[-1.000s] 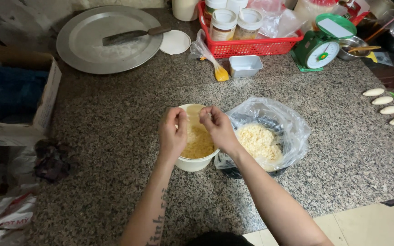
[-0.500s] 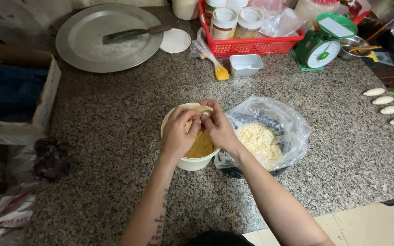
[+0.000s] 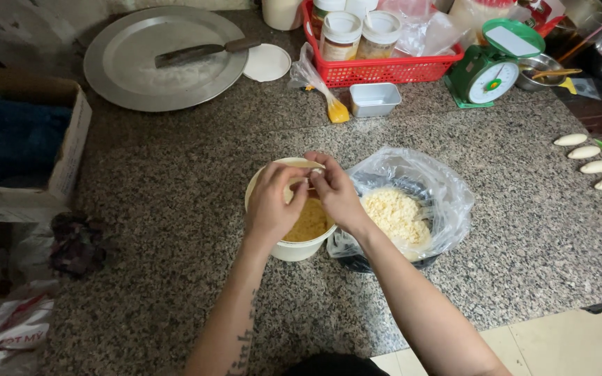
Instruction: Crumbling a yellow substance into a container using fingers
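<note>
My left hand (image 3: 273,205) and my right hand (image 3: 334,191) meet over a cream round tub (image 3: 294,249) of yellow-brown crumbly filling (image 3: 308,221). Their fingertips pinch a small pale piece (image 3: 306,182) between them above the tub. Right of the tub stands a dark bowl lined with a clear plastic bag (image 3: 447,202) that holds pale shredded stuff (image 3: 395,214). What the pinched piece is made of I cannot tell.
On the speckled granite counter (image 3: 175,209) lie a round metal tray (image 3: 127,76) with a knife (image 3: 196,52), a white lid (image 3: 267,63), a red basket (image 3: 384,69) of jars, a green scale (image 3: 492,66), a small white tub (image 3: 374,99), a cardboard box (image 3: 64,153), and shaped dumplings (image 3: 590,160).
My hands have drawn closer together over the tub and now pinch the pale piece with both sets of fingertips. The tub and bag have not moved.
</note>
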